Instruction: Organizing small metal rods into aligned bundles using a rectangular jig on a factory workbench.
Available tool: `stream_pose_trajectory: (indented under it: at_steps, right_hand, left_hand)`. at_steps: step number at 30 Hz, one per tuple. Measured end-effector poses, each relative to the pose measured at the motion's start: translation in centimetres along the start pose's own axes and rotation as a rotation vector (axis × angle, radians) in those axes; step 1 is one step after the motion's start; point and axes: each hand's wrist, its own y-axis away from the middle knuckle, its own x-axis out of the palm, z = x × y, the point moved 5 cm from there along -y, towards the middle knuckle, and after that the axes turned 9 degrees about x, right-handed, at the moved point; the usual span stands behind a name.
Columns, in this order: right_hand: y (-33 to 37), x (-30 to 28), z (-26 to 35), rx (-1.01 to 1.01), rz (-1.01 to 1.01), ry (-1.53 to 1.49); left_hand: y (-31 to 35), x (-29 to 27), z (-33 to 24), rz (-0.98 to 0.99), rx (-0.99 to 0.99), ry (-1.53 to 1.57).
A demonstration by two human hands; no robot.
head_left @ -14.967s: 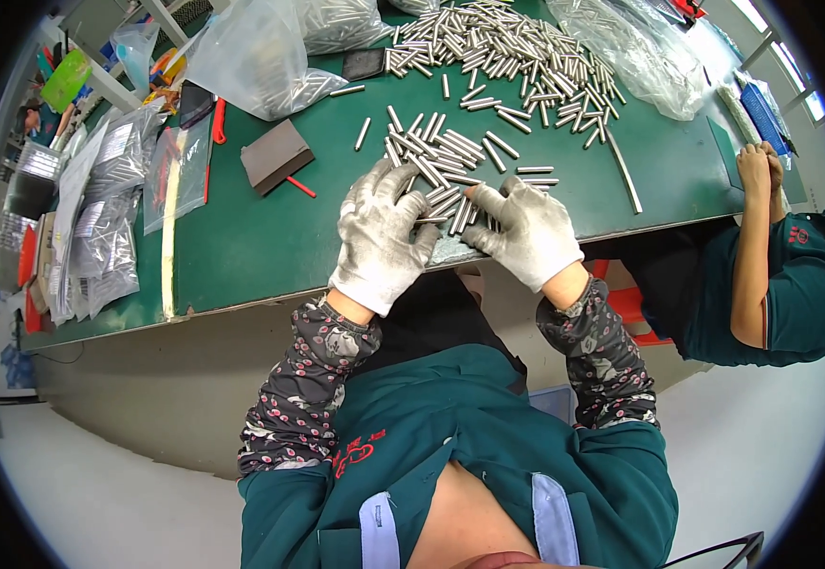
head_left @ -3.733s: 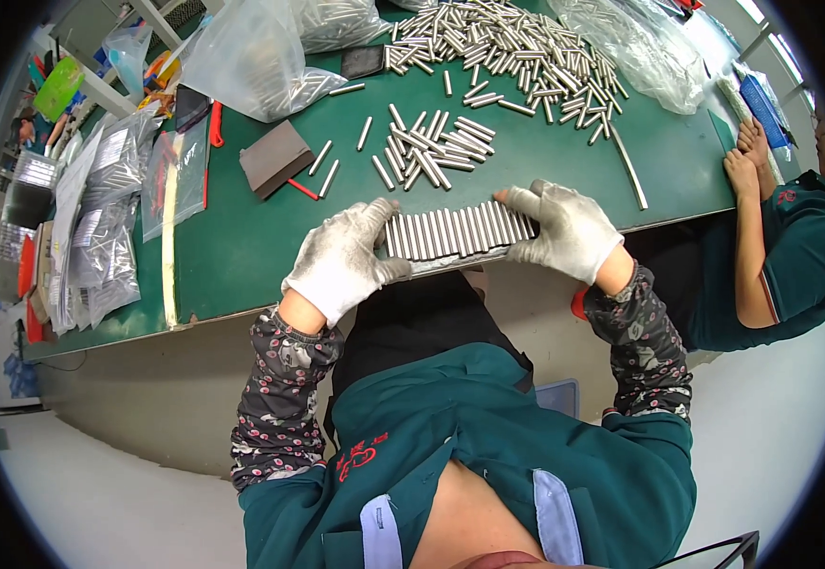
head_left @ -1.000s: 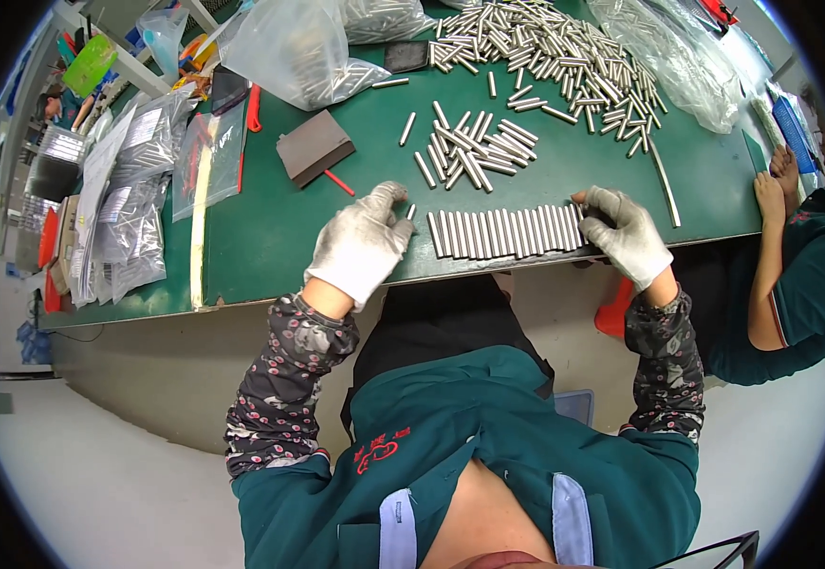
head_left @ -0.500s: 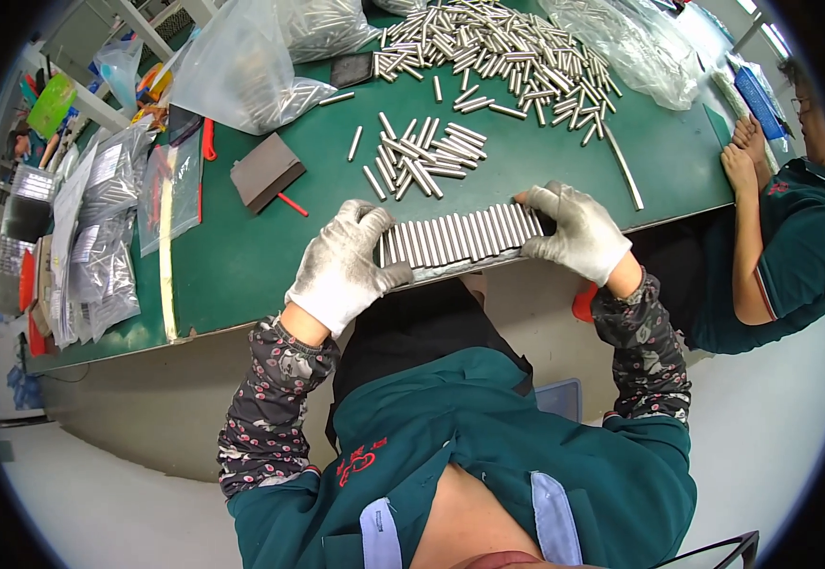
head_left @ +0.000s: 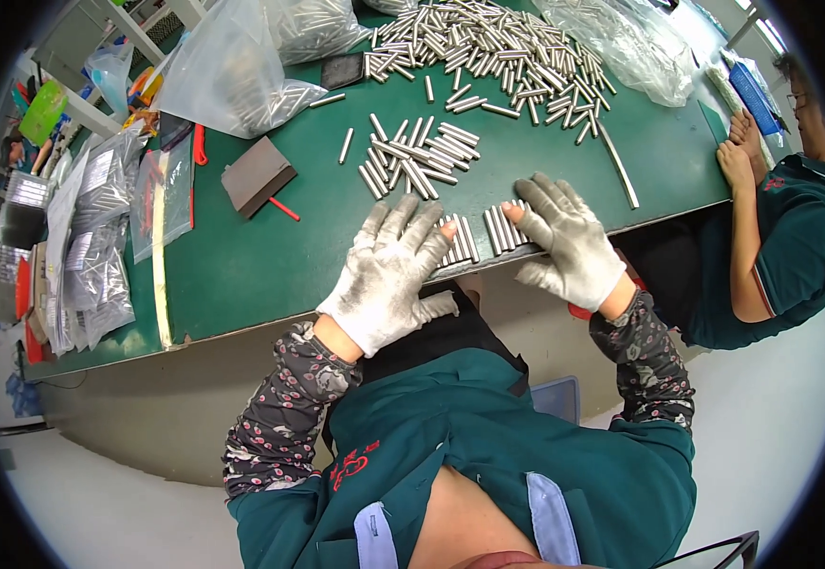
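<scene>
My left hand (head_left: 382,277), in a grey-smudged white glove with a bare fingertip showing, lies palm down with fingers stretched out over the table's front edge. It covers part of a row of short steel pins (head_left: 465,241). My right hand (head_left: 574,245), gloved the same way, is spread over a second group of pins (head_left: 500,230). Between the two groups there is a narrow gap. How many pins lie beneath the hands is hidden. Just beyond them is a loose heap of steel pins (head_left: 419,155).
A large pile of pins (head_left: 498,47) covers the back of the green table (head_left: 336,228). A brown block (head_left: 259,176), a metal strip (head_left: 618,166) and clear bags (head_left: 232,81) lie around. On the right a co-worker's hands (head_left: 742,156) rest at the table.
Before, both hands gripped one long row of pins at its ends. Now the row lies on the table in two groups, and the hands are flat with fingers extended; the left moved right.
</scene>
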Motion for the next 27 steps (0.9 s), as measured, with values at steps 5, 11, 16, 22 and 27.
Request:
stream_pose_trajectory:
  at_steps: [5,11,16,22,27]
  right_hand:
    - [0.2,-0.1,-0.4,0.002,0.009,-0.013]
    - [-0.6,0.3,1.8,-0.016,0.019,0.017]
    - [-1.7,1.3,4.5,-0.030,0.038,0.038]
    - [-2.3,1.9,5.9,-0.045,0.067,0.056]
    - [-1.3,1.1,4.0,0.007,0.035,0.055]
  left_hand:
    - [-1.8,1.0,-1.2,-0.010,0.017,0.000]
    - [-1.8,1.1,-1.1,-0.002,0.023,-0.022]
    - [0.1,-0.1,-0.4,0.018,0.006,-0.023]
    - [3.4,-0.7,1.2,0.005,-0.032,-0.022]
    - [3.4,-0.9,1.0,0.019,-0.049,-0.031]
